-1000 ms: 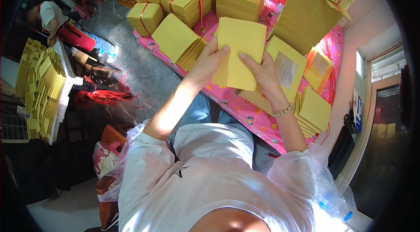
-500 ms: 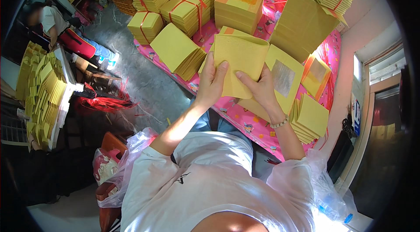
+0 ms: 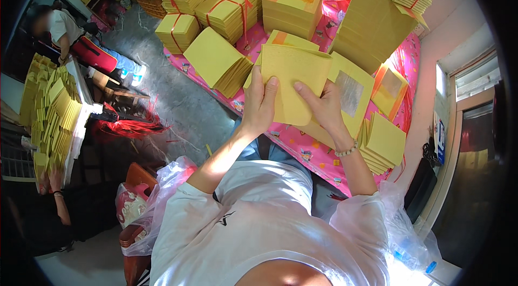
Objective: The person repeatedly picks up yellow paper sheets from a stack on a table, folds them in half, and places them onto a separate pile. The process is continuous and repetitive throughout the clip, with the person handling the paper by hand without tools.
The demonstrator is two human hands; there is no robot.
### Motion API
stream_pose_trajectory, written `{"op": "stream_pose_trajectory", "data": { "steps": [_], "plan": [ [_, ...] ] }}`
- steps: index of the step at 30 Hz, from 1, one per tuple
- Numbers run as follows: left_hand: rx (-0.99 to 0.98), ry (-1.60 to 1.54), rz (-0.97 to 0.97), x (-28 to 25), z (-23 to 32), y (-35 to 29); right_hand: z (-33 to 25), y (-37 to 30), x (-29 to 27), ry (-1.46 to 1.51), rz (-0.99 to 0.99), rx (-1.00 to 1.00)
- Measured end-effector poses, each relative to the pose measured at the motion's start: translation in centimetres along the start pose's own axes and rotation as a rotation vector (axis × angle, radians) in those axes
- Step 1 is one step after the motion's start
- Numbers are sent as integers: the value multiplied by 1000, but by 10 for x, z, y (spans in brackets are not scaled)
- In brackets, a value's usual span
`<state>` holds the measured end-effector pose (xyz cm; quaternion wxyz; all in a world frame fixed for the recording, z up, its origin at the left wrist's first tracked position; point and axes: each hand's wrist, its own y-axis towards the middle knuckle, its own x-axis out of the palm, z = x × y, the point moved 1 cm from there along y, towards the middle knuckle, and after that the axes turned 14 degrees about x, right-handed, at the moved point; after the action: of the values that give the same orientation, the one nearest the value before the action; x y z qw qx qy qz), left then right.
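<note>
A folded yellow paper bundle (image 3: pixel 288 78) is held upright between my two hands, above the near edge of the pink-covered surface (image 3: pixel 310 150). My left hand (image 3: pixel 260 104) grips its left edge, thumb on the near face and fingers mostly hidden behind. My right hand (image 3: pixel 327 107), with a beaded bracelet at the wrist, clasps the right side, thumb pressed on the face. Behind the bundle sits a yellow block with a grey rectangle (image 3: pixel 350 94). A folded yellow stack (image 3: pixel 216 59) lies left of it, and loose folded yellow sheets (image 3: pixel 387 138) rest beside my right wrist.
Yellow bundles tied with red strips (image 3: pixel 226 14) and a taped block (image 3: pixel 295 3) stand at the back. A tall yellow stack (image 3: pixel 372 24) rises at right. Far left, two people are by a white table (image 3: pixel 81 108) piled with yellow paper. Red strips (image 3: pixel 127 126) lie beside it.
The bundle has dipped slightly in my hands, and its lower edge shows more curve. My right thumb has shifted a little. At the lower left, another person's hand and forearm have come into view.
</note>
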<state>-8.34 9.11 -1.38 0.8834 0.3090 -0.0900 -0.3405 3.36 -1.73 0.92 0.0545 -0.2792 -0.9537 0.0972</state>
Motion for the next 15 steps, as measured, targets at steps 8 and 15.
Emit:
{"op": "stream_pose_trajectory", "data": {
  "steps": [8, 15],
  "plan": [
    [-74, 25, 15, -3, -1, -5, 3, 5, 0, 95, 132, -84],
    [-175, -200, 63, -7, -2, -11, 3, 12, -9, 69, 196, -113]
  ]
}}
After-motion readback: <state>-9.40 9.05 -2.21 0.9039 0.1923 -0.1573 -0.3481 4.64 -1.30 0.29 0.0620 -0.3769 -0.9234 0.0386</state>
